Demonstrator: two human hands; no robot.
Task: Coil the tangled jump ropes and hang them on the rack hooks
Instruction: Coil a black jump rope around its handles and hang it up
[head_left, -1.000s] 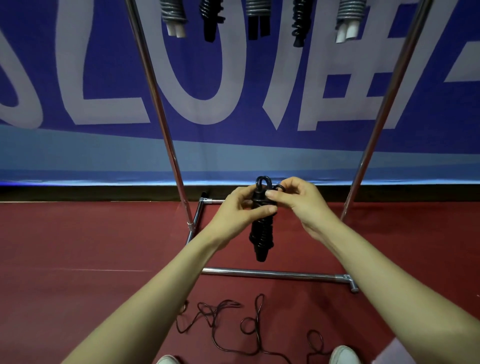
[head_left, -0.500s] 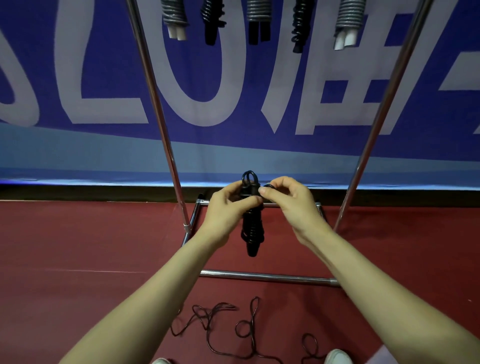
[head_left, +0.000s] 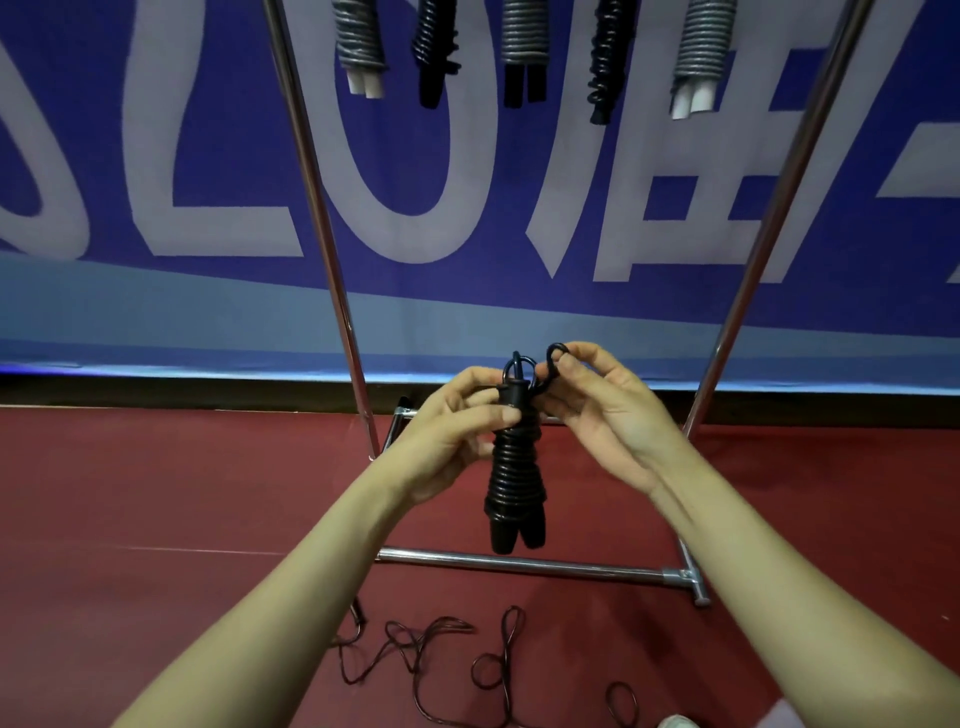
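A: Through the head camera, where is the rope being worked on?

B: The coiled jump rope (head_left: 514, 478), all black, hangs upright in the air between the two hands, in front of the rack (head_left: 322, 234). Its two handle ends point down, above the base bar (head_left: 519, 564).

A: And the hands?

B: The left hand (head_left: 457, 421) grips the upper part of the bundle, with the thumb pressed across the wraps. The right hand (head_left: 608, 410) pinches a small end loop (head_left: 557, 354) just beside the bundle's top, its fingers (head_left: 584, 358) curled round the cord.

A: How will it handle?

B: Light, I'd judge. The cord looks springy, so the wraps may loosen if the grip slackens. The safest hold is round the wrapped middle, where the handles make a stiff core. The top ring (head_left: 519, 366) looks like the part meant for a hook.

A: What else is there?

B: Five hung ropes (head_left: 522, 47) dangle from above, though their hooks are out of frame. One tangled rope (head_left: 426, 649) sprawls on the red floor (head_left: 156, 493) near the person's shoes, so the task looks well along but unfinished.
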